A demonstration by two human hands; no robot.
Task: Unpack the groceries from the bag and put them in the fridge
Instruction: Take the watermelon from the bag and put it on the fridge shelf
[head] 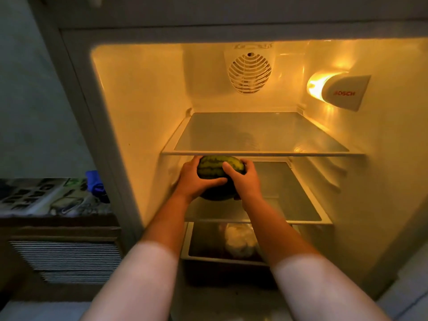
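Both hands are holding a small watermelon (220, 167) (green with dark stripes) between them inside the fridge (143, 126). The left hand (196, 179) is curling round its left side and the right hand (243, 179) round its right. The melon is sitting just over the middle shelf (289, 205), under the top shelf (261, 133).

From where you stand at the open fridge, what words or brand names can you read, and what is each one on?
"BOSCH", red letters on the white plastic lamp housing on the fridge's right inner wall.
"CAFE", large dark letters, blurred and only likely, repeated on the printed cloth over the counter at left.
The striped green watermelon and the glass shelves show no text.
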